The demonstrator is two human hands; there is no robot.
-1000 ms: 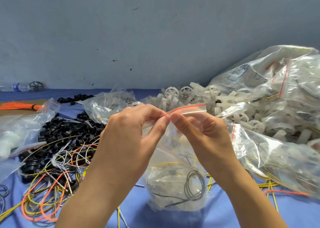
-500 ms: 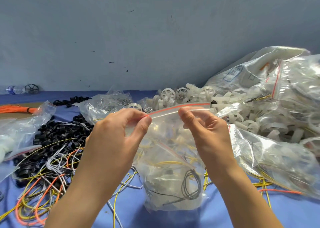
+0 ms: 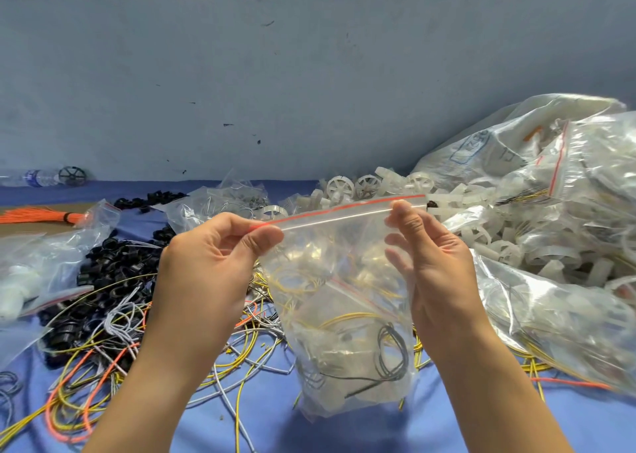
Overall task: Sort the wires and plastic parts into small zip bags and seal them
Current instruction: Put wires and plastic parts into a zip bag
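Both your hands pinch one clear, crinkly zip bag (image 3: 344, 315) by its red-lined strip, thumb against forefinger: left hand (image 3: 206, 263) at the left end, right hand (image 3: 437, 256) at the right. It hangs over the blue worktop's (image 3: 447, 428) front middle, holding coiled yellow and black wires. Tangled loose wires (image 3: 103, 366) and black rings (image 3: 113, 266), too many to count, crowd the left; white spoked wheels (image 3: 481, 232) heap right. Bare surface shows along the front edge.
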